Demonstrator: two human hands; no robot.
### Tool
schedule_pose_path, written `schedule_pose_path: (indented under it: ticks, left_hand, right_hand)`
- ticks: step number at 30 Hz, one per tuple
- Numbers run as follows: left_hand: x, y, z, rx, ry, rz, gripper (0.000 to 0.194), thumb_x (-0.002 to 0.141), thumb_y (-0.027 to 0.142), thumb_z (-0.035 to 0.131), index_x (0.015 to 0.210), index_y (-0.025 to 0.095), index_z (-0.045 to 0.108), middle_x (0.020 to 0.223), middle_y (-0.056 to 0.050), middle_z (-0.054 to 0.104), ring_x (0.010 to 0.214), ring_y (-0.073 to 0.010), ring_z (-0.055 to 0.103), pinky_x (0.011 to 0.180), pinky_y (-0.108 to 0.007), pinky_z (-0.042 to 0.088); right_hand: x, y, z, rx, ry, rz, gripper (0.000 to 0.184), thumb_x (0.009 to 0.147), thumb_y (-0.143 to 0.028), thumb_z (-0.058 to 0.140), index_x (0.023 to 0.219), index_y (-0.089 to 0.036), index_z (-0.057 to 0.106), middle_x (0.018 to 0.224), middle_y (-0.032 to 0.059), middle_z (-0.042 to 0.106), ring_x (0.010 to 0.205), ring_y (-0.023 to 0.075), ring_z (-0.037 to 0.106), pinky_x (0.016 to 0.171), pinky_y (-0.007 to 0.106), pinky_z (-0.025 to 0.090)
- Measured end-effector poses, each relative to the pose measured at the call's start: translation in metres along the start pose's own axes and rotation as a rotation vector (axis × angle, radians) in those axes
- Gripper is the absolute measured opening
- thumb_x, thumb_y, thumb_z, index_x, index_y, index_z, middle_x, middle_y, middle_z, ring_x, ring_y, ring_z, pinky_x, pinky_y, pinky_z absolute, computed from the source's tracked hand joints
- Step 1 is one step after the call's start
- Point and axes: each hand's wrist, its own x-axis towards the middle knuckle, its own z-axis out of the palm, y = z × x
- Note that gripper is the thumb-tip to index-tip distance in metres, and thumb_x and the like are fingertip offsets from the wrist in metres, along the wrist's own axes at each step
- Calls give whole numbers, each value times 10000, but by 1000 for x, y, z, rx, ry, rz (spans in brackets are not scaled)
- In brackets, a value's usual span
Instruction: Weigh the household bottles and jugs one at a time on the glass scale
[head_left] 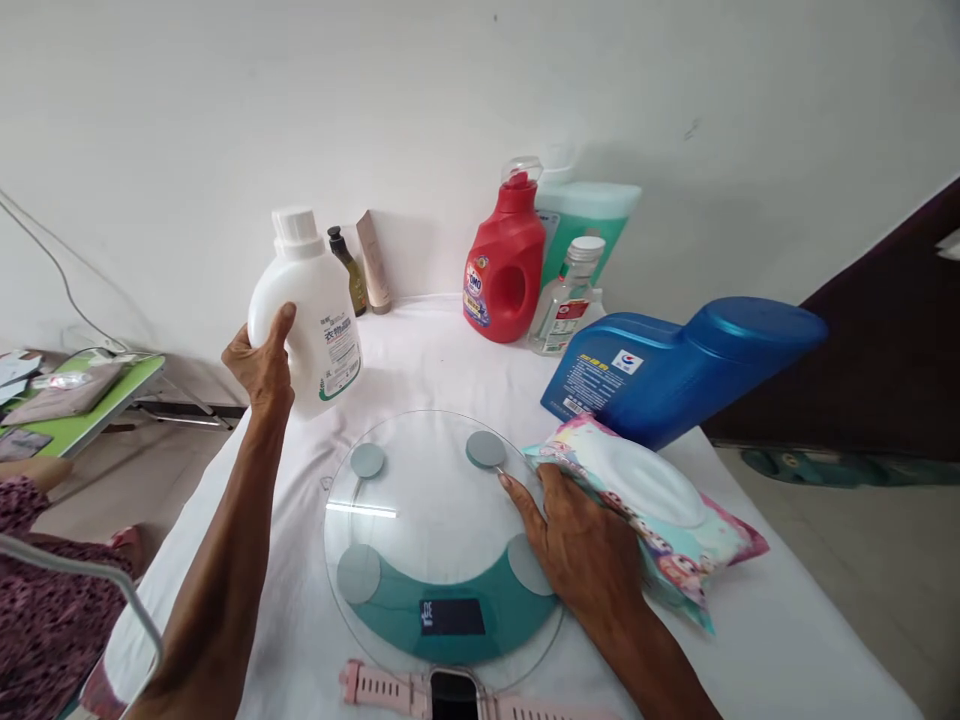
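My left hand grips a white detergent bottle by its handle and holds it up above the table, left of a round glass scale. My right hand lies flat with fingers stretched out on the scale's right rim, its outer edge against a colourful pack of wet wipes. The scale's dark display faces me.
A blue jug lies on its side behind the wipes. At the wall stand a red detergent bottle, a green refill pouch, a clear bottle, a small dark bottle and a tube. A pink-strapped watch lies at the near edge. A green folding table is at the left.
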Motion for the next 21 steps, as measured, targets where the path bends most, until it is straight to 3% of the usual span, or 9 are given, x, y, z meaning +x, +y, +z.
schedule_pose_path:
  ticks: [5, 10, 13, 18, 19, 21]
  left_hand:
    - [14, -37, 23, -21, 85, -35, 586, 690, 678, 843, 583, 226, 485, 508, 74, 384, 511, -95, 353, 496, -301, 283]
    - [40, -71, 63, -4, 35, 18, 634, 808, 791, 746, 753, 201, 521, 670, 64, 451, 784, -127, 576, 680, -334, 372]
    - [54, -86, 92, 19, -30, 50, 529, 930, 656, 742, 880, 176, 526, 811, 71, 516, 955, -119, 602, 784, -348, 392]
    - [69, -102, 127, 60, -80, 38, 233, 1058, 255, 689, 940, 157, 513, 902, 72, 522, 970, -83, 573, 864, -337, 428]
    - [70, -105, 129, 68, -82, 44, 239, 1066, 247, 683, 933, 162, 503, 897, 71, 510, 968, -84, 569, 876, -331, 433]
    - [73, -113, 130, 95, -96, 73, 353, 1080, 386, 681, 896, 188, 453, 882, 64, 491, 971, -99, 563, 890, -323, 445]
  right_hand:
    - [-1, 0, 3, -36, 54, 14, 640, 1116, -639, 274, 852, -189, 644, 679, 79, 711, 496, 204, 617, 498, 302, 274]
    - [-1, 1, 3, -41, 88, -15, 610, 1116, -626, 335, 890, -179, 683, 715, 77, 738, 511, 194, 624, 500, 306, 311]
    - [-1, 2, 1, -32, 111, -28, 577, 1120, -603, 374, 947, -166, 708, 761, 79, 763, 544, 186, 649, 505, 307, 340]
    - [0, 2, -1, -29, 104, -27, 561, 1123, -587, 396, 987, -154, 724, 782, 80, 778, 574, 186, 679, 527, 309, 377]
    - [0, 2, -1, -20, 103, -29, 556, 1124, -583, 399, 1003, -149, 724, 792, 80, 782, 586, 186, 689, 531, 306, 383]
    - [1, 1, -2, -3, 102, -29, 545, 1125, -577, 407, 1034, -141, 721, 805, 76, 787, 601, 187, 702, 539, 300, 394]
